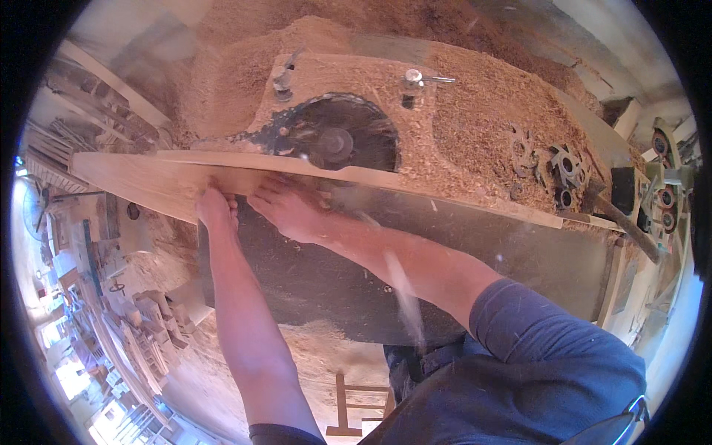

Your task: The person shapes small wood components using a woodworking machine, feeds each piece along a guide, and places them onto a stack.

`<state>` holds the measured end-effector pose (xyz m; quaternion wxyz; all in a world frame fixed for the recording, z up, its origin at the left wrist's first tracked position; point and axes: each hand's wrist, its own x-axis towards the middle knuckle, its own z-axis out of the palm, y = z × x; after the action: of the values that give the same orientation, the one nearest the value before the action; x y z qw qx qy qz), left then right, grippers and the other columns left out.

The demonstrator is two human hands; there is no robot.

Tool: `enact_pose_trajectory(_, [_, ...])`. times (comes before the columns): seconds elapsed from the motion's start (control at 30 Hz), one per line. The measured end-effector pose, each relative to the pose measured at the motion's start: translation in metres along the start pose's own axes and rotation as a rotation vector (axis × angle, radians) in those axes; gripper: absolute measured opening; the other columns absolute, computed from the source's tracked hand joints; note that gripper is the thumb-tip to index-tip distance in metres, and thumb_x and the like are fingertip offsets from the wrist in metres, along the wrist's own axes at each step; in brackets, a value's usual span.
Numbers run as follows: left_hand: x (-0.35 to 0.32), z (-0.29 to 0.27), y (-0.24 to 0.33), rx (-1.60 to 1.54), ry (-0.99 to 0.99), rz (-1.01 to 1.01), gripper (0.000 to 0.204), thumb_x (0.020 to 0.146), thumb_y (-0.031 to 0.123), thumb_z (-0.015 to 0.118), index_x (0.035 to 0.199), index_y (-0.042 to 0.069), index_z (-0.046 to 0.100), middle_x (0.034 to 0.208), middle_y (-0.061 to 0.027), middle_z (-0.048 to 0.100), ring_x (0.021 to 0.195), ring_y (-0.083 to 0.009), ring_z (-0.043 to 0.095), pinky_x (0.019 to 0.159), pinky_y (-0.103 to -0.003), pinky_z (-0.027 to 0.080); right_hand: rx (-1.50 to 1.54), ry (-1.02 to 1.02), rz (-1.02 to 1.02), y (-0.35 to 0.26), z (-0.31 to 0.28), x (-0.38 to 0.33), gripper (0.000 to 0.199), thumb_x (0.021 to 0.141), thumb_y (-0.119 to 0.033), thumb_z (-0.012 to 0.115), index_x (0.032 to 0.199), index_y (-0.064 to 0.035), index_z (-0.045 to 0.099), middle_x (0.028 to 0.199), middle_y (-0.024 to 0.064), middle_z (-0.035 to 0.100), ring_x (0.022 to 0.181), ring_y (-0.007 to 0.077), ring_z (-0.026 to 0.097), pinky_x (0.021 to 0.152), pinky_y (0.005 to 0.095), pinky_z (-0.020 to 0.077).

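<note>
A long pale wooden board (133,178) lies along the guide edge of a woodworking machine, its wide end reaching out to the left past the dark table. My left hand (217,208) is closed on the board's near edge, thumb and fingers pinched together. Just to its right, my right hand (289,210) holds the board too, its fingers bent over the wood and slightly blurred. Beyond my hands, a dark round cutter head (337,141) sits in a recess of the machine, with the board passing in front of it. Part of the right fingertips is hard to make out.
Wood shavings (489,111) thickly cover the machine's top behind the guide. The dark machine table (319,274) spreads beneath my forearms. Metal fittings (567,167) stand at the right. A wooden stool (363,400) is below, and stacked timber pieces (152,319) lie at the left.
</note>
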<state>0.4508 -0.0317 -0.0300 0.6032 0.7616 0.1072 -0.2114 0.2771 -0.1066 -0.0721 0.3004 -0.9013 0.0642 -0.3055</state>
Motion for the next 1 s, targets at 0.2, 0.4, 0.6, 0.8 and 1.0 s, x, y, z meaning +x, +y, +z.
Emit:
enact_pose_trajectory(0.2, [-0.066, -0.022, -0.032, -0.174, 0.090, 0.241, 0.044, 0.098, 0.011, 0.064, 0.138, 0.001, 0.050, 0.084, -0.0063, 0.063, 0.062, -0.0143, 0.057, 0.047, -0.029, 0.041, 0.026, -0.035, 0.112, -0.044, 0.008, 0.008, 0.033, 0.091, -0.024, 0.060, 0.118, -0.0087, 0.069, 0.127, 0.0148, 0.064, 0.132, 0.0367, 0.052, 0.108, 0.0548, 0.0432])
enact_pose_trajectory(0.4, [-0.213, -0.073, -0.107, 0.036, 0.213, 0.086, 0.057, 0.098, 0.014, 0.062, 0.151, 0.002, 0.043, 0.085, -0.0075, 0.057, 0.067, -0.0140, 0.051, 0.054, -0.029, 0.043, 0.061, -0.258, 0.338, -0.078, -0.061, -0.069, 0.035, 0.093, -0.021, 0.056, 0.120, -0.0028, 0.066, 0.135, 0.0181, 0.059, 0.134, 0.0387, 0.049, 0.114, 0.0551, 0.0365])
enact_pose_trajectory(0.6, [-0.397, -0.088, -0.217, 0.158, 0.105, 0.038, 0.068, 0.095, 0.005, 0.055, 0.159, -0.001, 0.033, 0.071, -0.0066, 0.052, 0.054, -0.0134, 0.045, 0.046, -0.028, 0.034, -0.132, -0.117, 0.291, -0.089, -0.236, -0.266, 0.039, 0.092, -0.015, 0.055, 0.129, -0.0010, 0.059, 0.137, 0.0284, 0.054, 0.129, 0.0396, 0.051, 0.112, 0.0533, 0.0382])
enact_pose_trajectory(0.8, [-0.529, -0.050, -0.272, 0.409, -0.171, 0.016, 0.064, 0.097, 0.007, 0.054, 0.157, -0.004, 0.034, 0.072, -0.0072, 0.054, 0.057, -0.0150, 0.048, 0.050, -0.028, 0.038, -0.192, -0.295, 0.719, -0.088, -0.445, -0.467, 0.066, 0.069, -0.010, 0.077, 0.132, -0.0058, 0.056, 0.114, 0.0180, 0.061, 0.112, 0.0383, 0.058, 0.095, 0.0522, 0.0466])
enact_pose_trajectory(1.0, [-0.618, 0.041, -0.255, 0.478, -0.433, 0.117, 0.064, 0.102, 0.006, 0.055, 0.159, -0.006, 0.029, 0.085, -0.0080, 0.058, 0.064, -0.0126, 0.052, 0.054, -0.027, 0.043, -0.401, -0.002, 1.075, -0.102, -0.553, -0.664, 0.068, 0.063, -0.006, 0.070, 0.130, -0.0071, 0.059, 0.111, 0.0175, 0.060, 0.107, 0.0401, 0.058, 0.091, 0.0528, 0.0466])
